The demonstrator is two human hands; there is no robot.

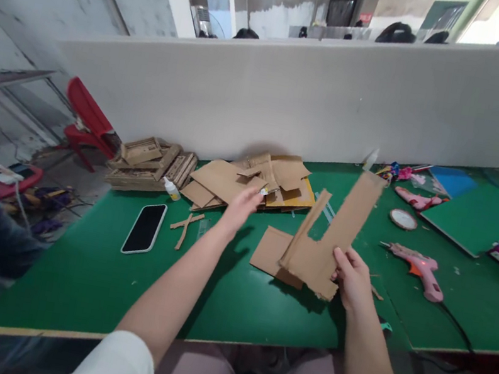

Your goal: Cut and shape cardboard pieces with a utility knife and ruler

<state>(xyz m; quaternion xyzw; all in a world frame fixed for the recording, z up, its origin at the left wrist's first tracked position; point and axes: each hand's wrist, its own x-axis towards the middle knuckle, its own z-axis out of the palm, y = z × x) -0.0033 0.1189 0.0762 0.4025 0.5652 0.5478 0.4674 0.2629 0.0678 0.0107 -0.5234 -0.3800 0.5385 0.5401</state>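
Observation:
My right hand (352,279) grips the lower right edge of a cut piece of cardboard (336,240), thumb on its face. The piece has a long upright arm, a shorter strip at its left and a notch between them. It is raised and tilted above the table, partly covering a smaller flat cardboard piece (270,251). My left hand (242,210) is stretched toward a pile of cardboard scraps (225,178), its fingers extended at the pile's near edge. A small white item (264,191) shows by those fingertips; what it is I cannot make out.
On the green table (92,295) are a phone (145,229), a glue bottle (171,189), crossed cardboard strips (185,227) and stacked brown cardboard pieces (153,161). Rightward lie a pink glue gun (422,267), a round tape roll (403,219) and a green board (484,217). A white partition (292,101) stands behind.

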